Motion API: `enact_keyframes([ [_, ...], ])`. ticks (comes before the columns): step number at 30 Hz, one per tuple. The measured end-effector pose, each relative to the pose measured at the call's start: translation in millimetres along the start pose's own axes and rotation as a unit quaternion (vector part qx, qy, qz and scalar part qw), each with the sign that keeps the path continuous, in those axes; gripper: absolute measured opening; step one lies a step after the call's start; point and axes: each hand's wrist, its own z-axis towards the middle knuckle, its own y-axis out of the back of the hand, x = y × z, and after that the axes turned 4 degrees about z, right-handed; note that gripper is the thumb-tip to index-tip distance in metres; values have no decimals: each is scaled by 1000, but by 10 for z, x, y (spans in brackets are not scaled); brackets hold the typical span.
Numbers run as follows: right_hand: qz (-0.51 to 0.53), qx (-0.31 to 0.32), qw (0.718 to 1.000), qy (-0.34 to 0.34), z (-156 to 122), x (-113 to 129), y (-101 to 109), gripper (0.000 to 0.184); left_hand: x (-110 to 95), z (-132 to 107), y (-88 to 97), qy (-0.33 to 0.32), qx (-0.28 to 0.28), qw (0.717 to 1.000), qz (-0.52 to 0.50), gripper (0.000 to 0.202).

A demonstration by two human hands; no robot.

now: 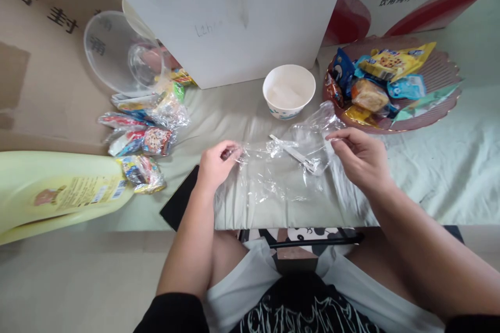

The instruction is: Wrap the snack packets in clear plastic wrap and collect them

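Head view: left hand and right hand each pinch an edge of the wrapper, stretched between them, the fork seemingly not yet out.

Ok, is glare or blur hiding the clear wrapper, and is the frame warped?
Head view: soft, even light, no hard shadows; clear wrapper held by left hand and right hand shows faint sheen only; white fork is sharp; edges bow, stretching the yellow bottle.
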Motion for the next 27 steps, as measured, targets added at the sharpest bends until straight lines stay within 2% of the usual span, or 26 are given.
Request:
enact_keyframes([
  [3, -8, -21, 1000, 13, 6, 12, 12, 13, 0, 13, 35, -49, -22, 999, 1, 15],
  [6, -16, -30, 998, 55, 13, 0, 11, 14, 2, 18, 77, -77, -3, 993, -88, 20],
  [9, -15, 33, 995, 97, 7, -33, -7, 16, 12, 19, 100, -63, 16, 972, -228, 29],
  [12, -20, 105, 986, 128, -10, -48, -17, 20, 12, 25, 115, -48, -7, 942, -332, 33],
  [15, -13, 149, 976, 161, -25, -13, 10, 24, 2, 25, 142, -45, -30, 920, -387, 36],
  [19, 49, 201, 960, 189, -49, 54, 54, 28, -5, -2, 174, -54, 2, 908, -415, 48],
  [22, 129, 198, 964, 123, -73, 65, 42, 29, -7, -21, 167, -67, 21, 905, -419, 55],
  [25, 206, 172, 962, -40, -69, 61, 17, 25, -20, -26, 137, -67, 17, 904, -421, 52],
  [27, 223, 194, 945, -138, -43, 66, 11, 24, -32, -23, 113, -62, 15, 905, -421, 49],
])
